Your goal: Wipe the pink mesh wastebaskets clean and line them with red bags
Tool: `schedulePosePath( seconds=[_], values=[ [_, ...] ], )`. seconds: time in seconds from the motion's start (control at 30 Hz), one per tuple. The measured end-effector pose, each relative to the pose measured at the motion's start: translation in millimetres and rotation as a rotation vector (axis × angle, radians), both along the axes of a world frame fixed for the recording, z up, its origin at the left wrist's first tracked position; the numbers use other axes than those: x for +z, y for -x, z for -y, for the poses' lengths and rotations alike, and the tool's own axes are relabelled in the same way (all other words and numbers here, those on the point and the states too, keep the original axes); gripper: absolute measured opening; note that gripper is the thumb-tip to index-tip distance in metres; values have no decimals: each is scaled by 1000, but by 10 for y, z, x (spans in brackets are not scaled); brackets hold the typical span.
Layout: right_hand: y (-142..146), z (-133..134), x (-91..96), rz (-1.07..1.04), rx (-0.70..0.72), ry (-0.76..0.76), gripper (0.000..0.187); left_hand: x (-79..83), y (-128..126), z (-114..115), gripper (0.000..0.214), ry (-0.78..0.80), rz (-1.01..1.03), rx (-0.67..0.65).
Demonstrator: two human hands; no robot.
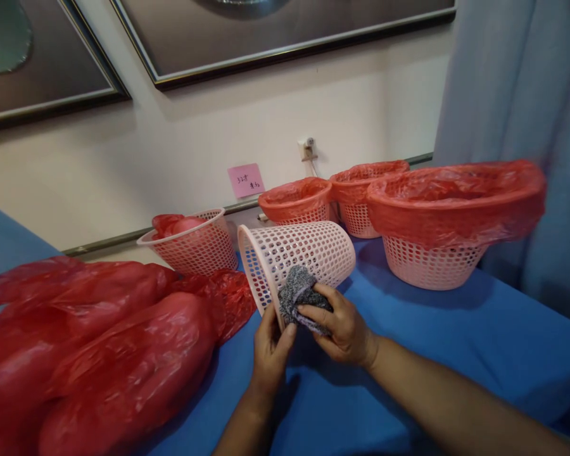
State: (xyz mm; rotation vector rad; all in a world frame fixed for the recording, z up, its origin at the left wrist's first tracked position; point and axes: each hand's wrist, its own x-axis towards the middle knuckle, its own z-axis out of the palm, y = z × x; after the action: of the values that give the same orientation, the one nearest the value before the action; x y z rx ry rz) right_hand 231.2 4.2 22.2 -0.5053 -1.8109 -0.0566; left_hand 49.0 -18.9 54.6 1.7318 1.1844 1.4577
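A pale pink wastebasket [308, 247] with a pattern of holes is tipped on its side, its mouth facing left. My left hand [272, 351] grips its rim at the lower edge, thumb outside. In my right hand [344, 326] is a bunched grey cleaning cloth [299, 294], pressed against the basket's outer wall near the rim. The fingers of that hand are closed round the cloth. Part of the basket's underside is hidden behind the cloth and both hands.
Red plastic bags [137, 354] lie heaped at the left. Behind them stands another pink basket [204, 244] with red plastic inside. Red-lined baskets [294, 193], [361, 218] and a larger one [432, 263] stand right on the blue tablecloth [503, 354]. A wall socket [308, 149] is behind.
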Motion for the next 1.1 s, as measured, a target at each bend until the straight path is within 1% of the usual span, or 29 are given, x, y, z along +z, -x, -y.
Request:
schedulePosePath(
  seconds=[0.03,0.1,0.17,0.2,0.27,0.33,0.37,0.43,0.5,0.53,0.6,0.67,0.7,0.73,0.77,0.83,0.9,0.93,0.97,1.0,1.03,1.07,1.1],
  values=[
    [1,-12,-9,0,-4,8,56,70,-36,-10,51,3,34,33],
    [-4,-41,-28,-5,-7,19,55,176,-80,-59,50,19,18,106],
    [-33,-104,-49,-36,-33,71,54,202,-75,-119,51,1,-39,181],
    [-63,-160,-59,-84,-77,122,53,181,-55,-142,51,-24,-63,209],
    [-160,-319,-80,-250,-228,259,49,83,4,-158,49,-80,-82,244],
    [-276,-493,-96,-443,-395,384,45,-41,66,-140,44,-114,-86,234],
    [-324,-555,-99,-516,-451,425,45,-96,89,-124,40,-125,-90,213],
    [-359,-574,-88,-563,-481,453,45,-168,112,-95,34,-157,-113,165],
    [-294,-426,-53,-484,-409,402,48,-182,107,-76,29,-203,-152,132],
    [-228,-301,-31,-401,-329,344,51,-172,100,-71,27,-234,-176,118],
    [-69,-20,12,-205,-112,183,56,-135,88,-62,23,-312,-234,72],
    [64,189,37,-69,70,46,59,-99,86,-50,23,-398,-287,33],
    [97,231,39,-39,106,13,60,-88,88,-44,25,-431,-307,27],
    [101,224,35,-40,94,13,60,-84,91,-38,27,-444,-318,39],
    [71,166,24,-72,42,46,58,-86,94,-35,27,-437,-319,70],
    [-76,-71,-17,-207,-139,177,53,-109,101,-33,25,-392,-301,134],
    [-293,-393,-76,-437,-348,374,46,-146,109,-40,25,-348,-272,163],
    [-400,-549,-108,-569,-430,487,47,-165,115,-46,25,-339,-262,160],
    [-493,-683,-137,-685,-449,606,49,-180,121,-53,25,-339,-257,149],
    [-560,-785,-160,-778,-438,707,53,-192,127,-61,24,-342,-257,138],
    [-597,-847,-176,-839,-419,775,56,-197,132,-69,24,-347,-262,130],
    [-600,-866,-182,-858,-400,799,57,-197,135,-76,24,-352,-272,128],
    [-571,-841,-176,-833,-389,774,57,-191,135,-83,24,-354,-288,121]
  ],
)
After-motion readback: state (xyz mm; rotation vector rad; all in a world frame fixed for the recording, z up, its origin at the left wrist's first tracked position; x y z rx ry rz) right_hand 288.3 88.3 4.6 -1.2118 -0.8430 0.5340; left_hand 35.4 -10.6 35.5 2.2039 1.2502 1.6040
